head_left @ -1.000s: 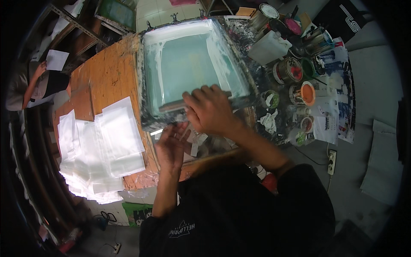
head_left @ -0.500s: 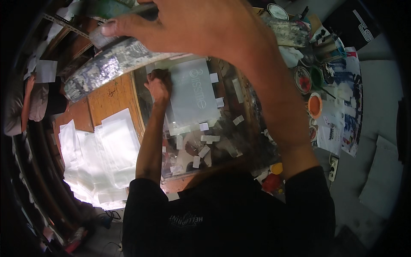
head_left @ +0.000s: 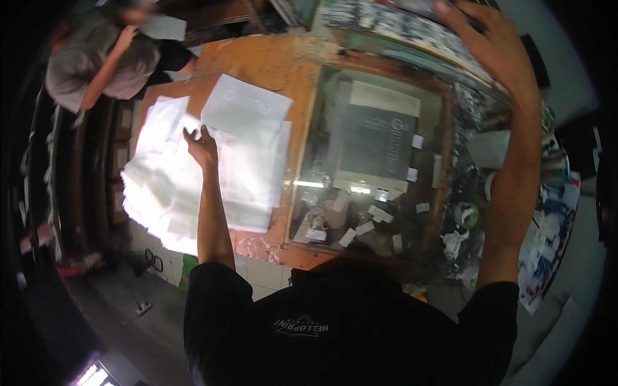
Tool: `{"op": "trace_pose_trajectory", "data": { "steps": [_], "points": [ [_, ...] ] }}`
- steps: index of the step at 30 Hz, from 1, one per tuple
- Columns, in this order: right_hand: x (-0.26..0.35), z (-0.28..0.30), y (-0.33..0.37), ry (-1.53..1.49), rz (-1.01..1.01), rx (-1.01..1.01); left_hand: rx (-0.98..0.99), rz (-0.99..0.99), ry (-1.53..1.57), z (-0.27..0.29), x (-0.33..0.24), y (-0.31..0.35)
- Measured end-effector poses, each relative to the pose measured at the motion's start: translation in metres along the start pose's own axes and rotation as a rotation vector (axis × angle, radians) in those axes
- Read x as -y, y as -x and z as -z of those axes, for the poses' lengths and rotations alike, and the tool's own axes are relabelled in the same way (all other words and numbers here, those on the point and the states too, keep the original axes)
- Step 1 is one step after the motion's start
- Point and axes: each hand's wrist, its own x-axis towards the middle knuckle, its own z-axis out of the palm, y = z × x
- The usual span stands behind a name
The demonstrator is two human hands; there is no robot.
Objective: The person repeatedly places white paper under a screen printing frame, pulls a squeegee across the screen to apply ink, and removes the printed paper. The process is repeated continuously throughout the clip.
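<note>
Your left hand (head_left: 202, 148) hangs over the thin white translucent sheets (head_left: 251, 186) piled on the brown wooden tabletop (head_left: 270, 58), thumb and forefinger parted, apparently empty. Your right hand (head_left: 492, 38) meets the raised, paint-spattered rectangular frame (head_left: 412, 31); I can't tell how tightly. A slip there could drop the frame; a brushing left hand could smear wet print. Count: one frame, one lettered translucent sheet (head_left: 248, 110) atop the pile; the pile's total is unreadable.

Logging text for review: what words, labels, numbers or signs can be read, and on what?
Wording withheld; places only:
Black shirt: pale chest lettering and emblem.
Upper white sheet: faint pale lettering.
Grey rectangle: pale lettering, plus lines too small to read.
Other marks: too blurred to read.
</note>
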Motion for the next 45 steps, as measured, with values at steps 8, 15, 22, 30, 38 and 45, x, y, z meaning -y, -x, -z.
{"op": "trace_pose_trajectory", "data": {
  "steps": [8, 15, 22, 30, 38, 45],
  "points": [
    [-0.003, -0.007, -0.011, -0.107, 0.070, 0.116, 0.636, -0.759, -0.523, 0.042, -0.013, 0.236],
    [-0.001, -0.023, 0.005, -0.135, 0.342, -0.059, 0.651, -0.792, -0.255, -0.099, -0.127, 0.319],
    [-0.036, 0.018, 0.005, -0.441, 0.237, 0.388, 0.768, -0.890, -0.149, -0.137, -0.175, 0.360],
    [-0.041, -0.005, 0.011, -0.105, 0.085, 0.283, 0.785, -0.808, -0.299, -0.113, -0.168, 0.375],
    [-0.051, -0.004, 0.014, -0.450, 0.280, 0.359, 0.762, -0.847, -0.199, -0.101, -0.155, 0.380],
    [-0.035, -0.035, 0.065, -0.190, 0.289, -0.028, 0.766, -0.570, 0.188, -0.052, -0.186, 0.357]
  ]
}}
